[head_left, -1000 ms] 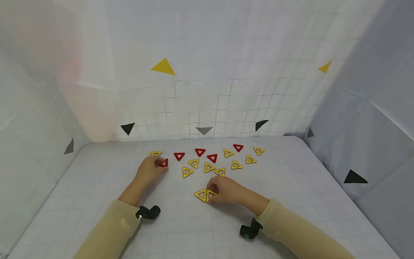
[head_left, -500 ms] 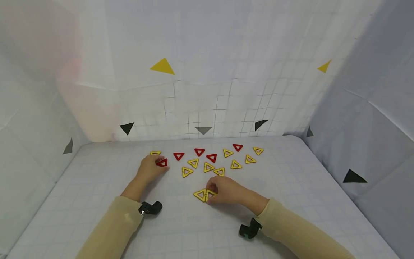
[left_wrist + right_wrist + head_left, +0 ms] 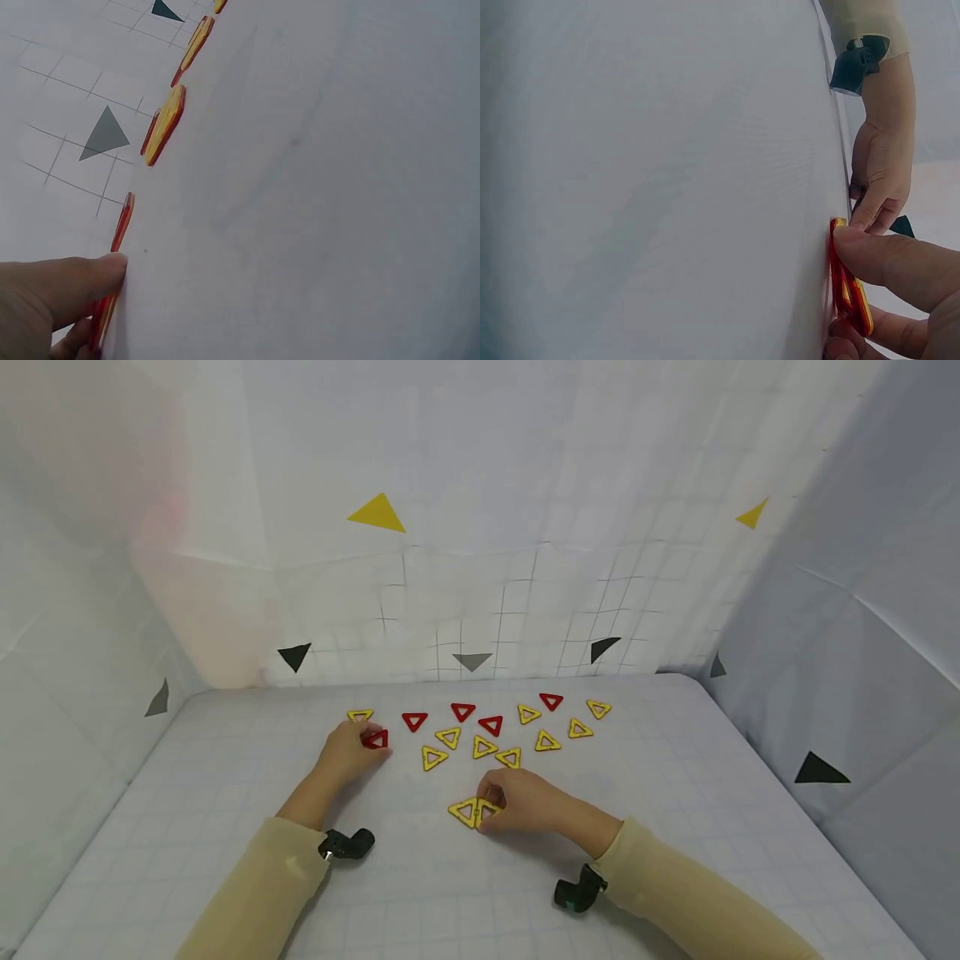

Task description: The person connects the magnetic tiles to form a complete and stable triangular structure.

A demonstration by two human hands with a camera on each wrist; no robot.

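Left hand [image 3: 347, 753] pinches a red tile [image 3: 385, 738] near the leftmost yellow tile [image 3: 360, 712]. Right hand [image 3: 527, 802], well apart, pinches a yellow pair [image 3: 476, 812], edge to edge, by its right half, nearer the camera. Further back on the table [image 3: 450, 885]: 4 loose reds [image 3: 462, 706], 8 loose yellows [image 3: 548, 747].

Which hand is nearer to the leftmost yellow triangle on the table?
Left. The left hand is just in front of the leftmost yellow triangle; the right hand is farther off, to the right and lower in the head view.
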